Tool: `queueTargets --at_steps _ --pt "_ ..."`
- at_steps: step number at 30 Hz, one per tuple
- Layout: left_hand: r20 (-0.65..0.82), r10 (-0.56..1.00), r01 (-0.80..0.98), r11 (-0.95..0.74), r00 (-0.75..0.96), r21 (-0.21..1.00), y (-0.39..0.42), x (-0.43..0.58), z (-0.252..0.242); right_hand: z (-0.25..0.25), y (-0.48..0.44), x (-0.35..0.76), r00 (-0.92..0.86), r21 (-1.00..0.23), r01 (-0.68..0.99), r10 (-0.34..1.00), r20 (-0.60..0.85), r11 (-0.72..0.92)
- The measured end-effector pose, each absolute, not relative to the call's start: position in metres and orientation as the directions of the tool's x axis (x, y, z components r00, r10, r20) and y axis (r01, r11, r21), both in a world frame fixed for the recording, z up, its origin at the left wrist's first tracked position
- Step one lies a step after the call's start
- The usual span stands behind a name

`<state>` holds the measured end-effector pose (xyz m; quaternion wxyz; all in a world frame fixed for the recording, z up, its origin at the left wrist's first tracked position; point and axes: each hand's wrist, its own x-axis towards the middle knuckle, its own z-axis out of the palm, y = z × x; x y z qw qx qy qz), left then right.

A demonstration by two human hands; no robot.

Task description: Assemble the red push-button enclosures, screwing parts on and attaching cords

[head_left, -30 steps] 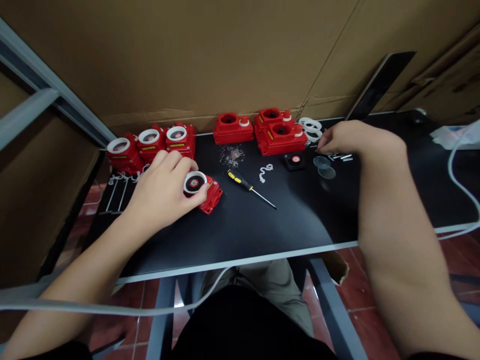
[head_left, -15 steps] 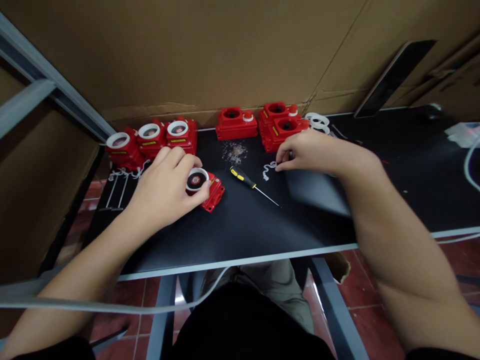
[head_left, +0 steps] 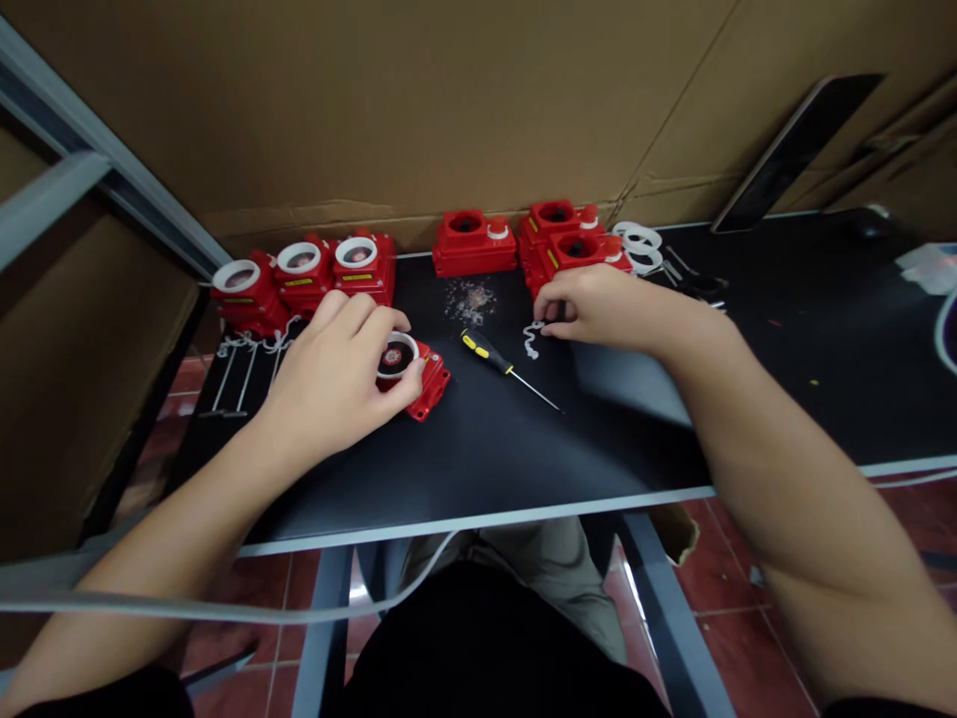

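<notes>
My left hand (head_left: 340,369) is curled over a red box-shaped unit (head_left: 432,384) lying on the black table, with thumb and fingers around its white ring (head_left: 411,342). A dark disc shows inside that ring, and my hand hides the unit's left part. My right hand (head_left: 590,307) pinches the upper end of a short white chain or cord (head_left: 531,344) that lies in a wavy line on the table. Between my hands rests a black and yellow screwdriver (head_left: 485,351), its tip pointing toward the front right.
Several red units with white rings (head_left: 237,275) stand at the back left. More red units without rings (head_left: 474,244) are along the cardboard wall. Loose white rings (head_left: 641,244) and a dark tool (head_left: 699,283) lie at the right. Whitish debris (head_left: 470,299) is scattered behind the screwdriver.
My right hand has shifted slightly left along the white chain or cord. My left hand stays on the red unit. The whole view has moved a little.
</notes>
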<state>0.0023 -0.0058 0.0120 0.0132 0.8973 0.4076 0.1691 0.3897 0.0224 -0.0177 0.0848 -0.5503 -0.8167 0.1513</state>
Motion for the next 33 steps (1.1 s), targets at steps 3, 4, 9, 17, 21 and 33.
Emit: queueTargets --at_steps 3,4,9,17,21,33 --pt "0.306 0.729 0.718 -0.675 0.613 0.169 -0.006 0.002 0.012 -0.017 0.022 0.386 -0.392 -0.388 0.848 0.920 -0.001 0.361" --pt "0.316 0.724 0.713 -0.680 0.613 0.174 -0.006 0.002 0.012 -0.015 0.020 0.384 -0.392 -0.409 0.838 0.920 0.011 0.362" --pt "0.435 0.626 0.618 -0.765 0.647 0.182 -0.010 0.004 0.013 0.007 0.000 0.362 -0.406 -0.588 0.720 0.911 0.076 0.369" --pt "0.542 0.485 0.415 -0.873 0.686 0.257 -0.017 0.006 -0.002 0.009 -0.037 0.294 -0.478 -0.999 0.021 0.878 0.028 0.044" --pt "0.580 0.461 0.332 -0.887 0.672 0.320 -0.022 0.008 -0.005 0.005 -0.042 0.282 -0.496 -0.998 -0.062 0.868 0.025 -0.007" --pt "0.554 0.548 0.349 -0.833 0.627 0.429 -0.023 0.015 0.001 -0.001 -0.044 0.281 -0.529 -0.989 -0.120 0.848 -0.011 -0.087"
